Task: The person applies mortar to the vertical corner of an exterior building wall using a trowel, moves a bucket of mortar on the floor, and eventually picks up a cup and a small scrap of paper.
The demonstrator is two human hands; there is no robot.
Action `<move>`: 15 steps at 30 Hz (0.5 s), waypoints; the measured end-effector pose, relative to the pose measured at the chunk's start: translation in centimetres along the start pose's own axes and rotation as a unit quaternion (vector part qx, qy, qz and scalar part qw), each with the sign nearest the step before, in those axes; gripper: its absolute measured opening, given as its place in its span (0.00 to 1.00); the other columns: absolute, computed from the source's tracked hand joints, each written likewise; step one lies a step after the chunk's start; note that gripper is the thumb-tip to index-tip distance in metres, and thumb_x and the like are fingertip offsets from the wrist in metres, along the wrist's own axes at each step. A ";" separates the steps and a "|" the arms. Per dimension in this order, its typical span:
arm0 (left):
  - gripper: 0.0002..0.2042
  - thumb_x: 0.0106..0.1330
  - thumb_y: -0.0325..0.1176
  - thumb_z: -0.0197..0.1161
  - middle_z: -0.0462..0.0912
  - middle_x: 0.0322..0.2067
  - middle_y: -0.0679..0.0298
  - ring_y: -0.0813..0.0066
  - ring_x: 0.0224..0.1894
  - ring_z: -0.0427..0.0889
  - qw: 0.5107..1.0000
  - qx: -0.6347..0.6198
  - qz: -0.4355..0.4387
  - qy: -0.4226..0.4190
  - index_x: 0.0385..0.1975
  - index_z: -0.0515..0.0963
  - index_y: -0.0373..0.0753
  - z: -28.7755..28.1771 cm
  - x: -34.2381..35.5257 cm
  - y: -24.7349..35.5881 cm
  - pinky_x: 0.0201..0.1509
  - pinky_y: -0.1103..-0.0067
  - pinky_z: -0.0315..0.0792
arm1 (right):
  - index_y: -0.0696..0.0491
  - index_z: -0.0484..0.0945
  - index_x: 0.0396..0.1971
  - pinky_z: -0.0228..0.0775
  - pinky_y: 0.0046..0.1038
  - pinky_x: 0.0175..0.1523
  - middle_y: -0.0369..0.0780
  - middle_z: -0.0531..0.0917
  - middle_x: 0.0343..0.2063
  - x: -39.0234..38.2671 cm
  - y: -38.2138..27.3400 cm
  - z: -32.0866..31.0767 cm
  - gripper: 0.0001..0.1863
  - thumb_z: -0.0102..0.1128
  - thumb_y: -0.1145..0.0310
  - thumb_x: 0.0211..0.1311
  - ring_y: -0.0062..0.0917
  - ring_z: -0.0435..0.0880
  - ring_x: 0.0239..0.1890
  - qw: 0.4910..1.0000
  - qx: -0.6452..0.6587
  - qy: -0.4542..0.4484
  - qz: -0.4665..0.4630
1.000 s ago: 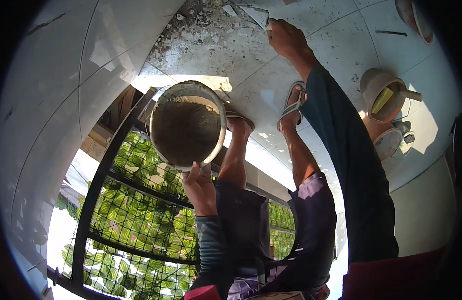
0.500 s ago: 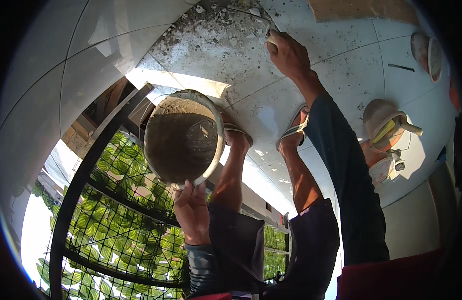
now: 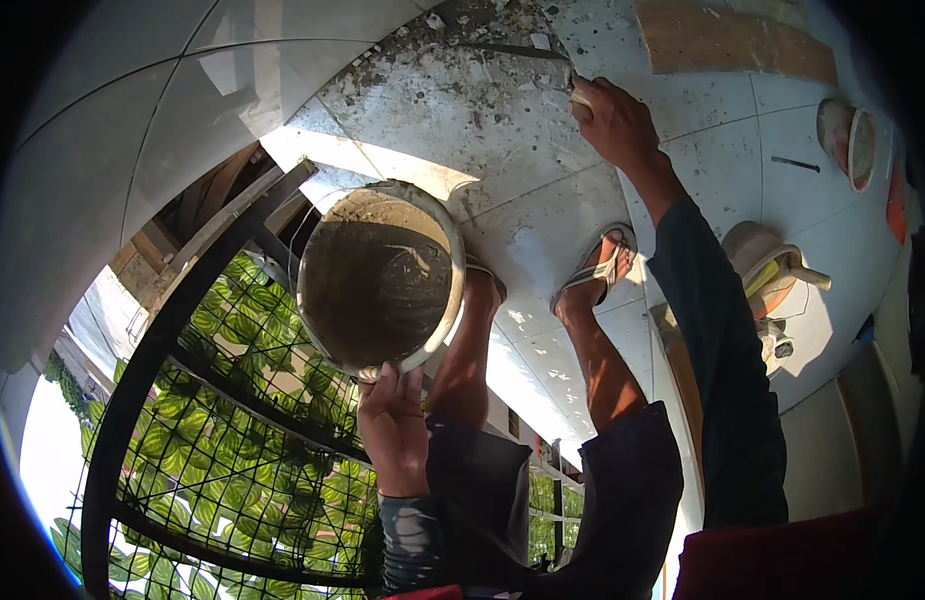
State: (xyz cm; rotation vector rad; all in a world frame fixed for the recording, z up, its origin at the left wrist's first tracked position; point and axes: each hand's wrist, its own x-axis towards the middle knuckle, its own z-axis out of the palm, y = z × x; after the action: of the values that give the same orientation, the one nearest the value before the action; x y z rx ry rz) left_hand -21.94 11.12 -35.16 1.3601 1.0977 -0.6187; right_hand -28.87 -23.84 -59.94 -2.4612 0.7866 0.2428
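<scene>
Picture a clock laid over the scene, twelve pointing away from the worker. From where I stand, the big bucket point(image 3: 328, 215) sits at nine, just left of centre, its round mouth open to view and grey-brown, mortar-like stuff point(image 3: 378, 300) inside. The left hand point(image 3: 394, 440), at seven, has its grip closed on the bucket's near rim; whether anything below also bears the weight, I can't tell.

The right hand point(image 3: 620, 125) is out between one and two, its grip wrapped round the pale handle of a trowel point(image 3: 523, 51). The blade shows almost edge-on as a thin dark strip towards twelve, over crumbled debris point(image 3: 453, 95) scattered on the tiled floor point(image 3: 698, 165); I can't make out whether it touches.

Between one and two, beyond that hand, lies a brown board point(image 3: 738, 42). At two there's a small pot point(image 3: 836, 135) on its side, with a dark bar point(image 3: 795, 163) nearby. A grey container point(image 3: 745, 243) lies towards three, near the right sleeve point(image 3: 718, 300). At eight stands a dark mesh gate point(image 3: 133, 410), green leaves point(image 3: 208, 440) showing through.
</scene>
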 end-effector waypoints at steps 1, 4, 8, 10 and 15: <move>0.14 0.70 0.21 0.53 0.75 0.53 0.55 0.61 0.60 0.74 1.000 0.001 -0.001 -0.003 0.54 0.69 0.30 -0.1 0.1 0.2 0.69 0.66 0.68 | 0.50 0.78 0.49 0.77 0.41 0.44 0.41 0.81 0.39 1.3 -0.8 0.1 0.18 0.62 0.64 0.58 0.38 0.83 0.42 0.999 -0.023 -0.013 0.018; 0.13 0.70 0.21 0.53 0.76 0.51 0.55 0.61 0.59 0.75 1.000 -0.004 -0.007 0.006 0.53 0.70 0.30 -0.1 0.3 0.2 0.68 0.65 0.69 | 0.50 0.78 0.48 0.77 0.42 0.44 0.42 0.81 0.39 2.2 -1.4 0.7 0.17 0.61 0.64 0.59 0.38 0.83 0.42 0.998 -0.059 -0.027 0.028; 0.12 0.69 0.21 0.53 0.77 0.50 0.56 0.61 0.58 0.76 1.000 -0.018 -0.002 0.005 0.52 0.71 0.31 -0.4 0.2 0.3 0.67 0.66 0.70 | 0.50 0.79 0.48 0.77 0.42 0.45 0.42 0.81 0.39 -0.9 -1.0 0.9 0.18 0.62 0.64 0.57 0.39 0.83 0.42 0.992 -0.077 -0.088 -0.036; 0.12 0.69 0.21 0.53 0.77 0.50 0.56 0.62 0.58 0.76 1.000 -0.019 0.002 -0.001 0.52 0.71 0.31 -0.8 0.3 0.3 0.67 0.67 0.71 | 0.50 0.79 0.48 0.77 0.41 0.45 0.42 0.81 0.40 -3.3 -0.7 0.4 0.18 0.62 0.65 0.57 0.39 0.83 0.42 0.995 -0.059 -0.068 -0.037; 0.12 0.69 0.20 0.53 0.78 0.49 0.56 0.61 0.57 0.77 1.000 -0.023 0.001 0.001 0.51 0.71 0.31 0.0 0.1 0.5 0.66 0.66 0.71 | 0.52 0.79 0.44 0.77 0.42 0.46 0.45 0.83 0.41 -0.5 -2.2 -0.6 0.14 0.60 0.64 0.60 0.41 0.83 0.43 0.999 0.017 0.023 0.026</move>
State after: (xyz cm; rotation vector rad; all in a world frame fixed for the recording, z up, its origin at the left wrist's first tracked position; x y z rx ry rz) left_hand -21.44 11.27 -34.98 1.3226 1.1064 -0.5882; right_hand -28.01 -22.39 -58.31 -2.4236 0.8676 0.1911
